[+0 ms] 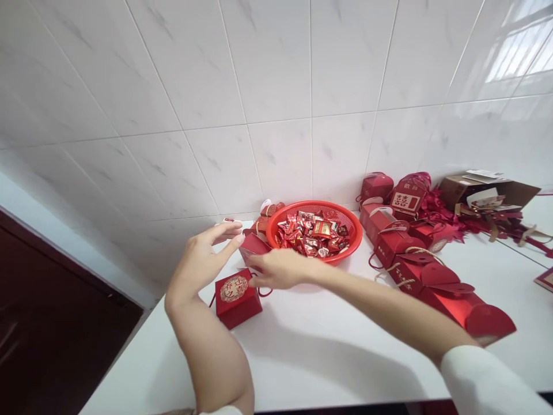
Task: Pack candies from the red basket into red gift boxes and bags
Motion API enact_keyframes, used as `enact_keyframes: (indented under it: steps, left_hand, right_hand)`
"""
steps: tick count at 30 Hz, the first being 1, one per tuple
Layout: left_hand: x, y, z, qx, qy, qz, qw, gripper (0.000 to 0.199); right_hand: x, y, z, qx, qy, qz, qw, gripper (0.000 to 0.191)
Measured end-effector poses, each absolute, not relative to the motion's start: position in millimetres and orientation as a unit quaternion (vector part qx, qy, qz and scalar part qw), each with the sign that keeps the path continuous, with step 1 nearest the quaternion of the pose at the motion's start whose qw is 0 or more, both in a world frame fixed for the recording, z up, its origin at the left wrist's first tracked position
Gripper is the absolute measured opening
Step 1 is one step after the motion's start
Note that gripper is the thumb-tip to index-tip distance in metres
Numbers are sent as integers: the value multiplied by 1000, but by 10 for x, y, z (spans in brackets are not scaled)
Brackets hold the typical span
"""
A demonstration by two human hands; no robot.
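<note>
My left hand (pixel 207 253) hovers above the small red boxes, thumb and fingers apart, with nothing visibly held in it. A little red-and-white printed item (pixel 228 219) shows just behind its fingertips. My right hand (pixel 279 268) reaches leftward across the table, fingers parted, between two red gift boxes. The front gift box (pixel 237 302) has a round gold emblem on top and dark red cord handles. Behind it a second red box (pixel 254 244) shows a raised panel, partly covered by my right fingers; whether they touch it is unclear.
A red plastic basket (pixel 358 239) of wrapped candies stands by the tiled wall. To its right, several red gift boxes (pixel 404 262) form a row along the white table (pixel 311 346). An opened cardboard box (pixel 458 190) and red decorations lie farther right.
</note>
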State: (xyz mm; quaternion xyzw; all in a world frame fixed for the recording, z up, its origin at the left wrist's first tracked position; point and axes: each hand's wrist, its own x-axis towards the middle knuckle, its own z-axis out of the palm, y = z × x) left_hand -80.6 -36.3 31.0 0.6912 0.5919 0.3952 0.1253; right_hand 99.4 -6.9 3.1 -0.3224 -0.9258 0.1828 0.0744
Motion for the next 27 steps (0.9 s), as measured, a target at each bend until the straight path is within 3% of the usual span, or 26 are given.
enact_keyframes:
  steps: [4,7,12,15,19,27]
  left_hand:
    - [-793,-359,308,712,577,379,126,44]
    - [-805,-372,317,719,576,370,120,43]
    - [-827,-388,326,727,563,376,112,41]
    - [-803,-370,319,735,550,380,111,38]
    - [-693,-339,329,762,531,349,125,33]
    - [-256,-259,316,843,462,161,226,25]
  right_hand:
    - [418,40,-285,-383,-894,230,-40,56]
    - [328,136,-426,-418,-881,221,-22,57]
    - [608,100,-654,-414,-866,270,80,45]
    - [901,-25,-740,-354,-847,337,210,31]
    - [1294,-194,-745,-299,-777,385,398,39]
    - [1747,-243,-740,-373,-589,448,560,36]
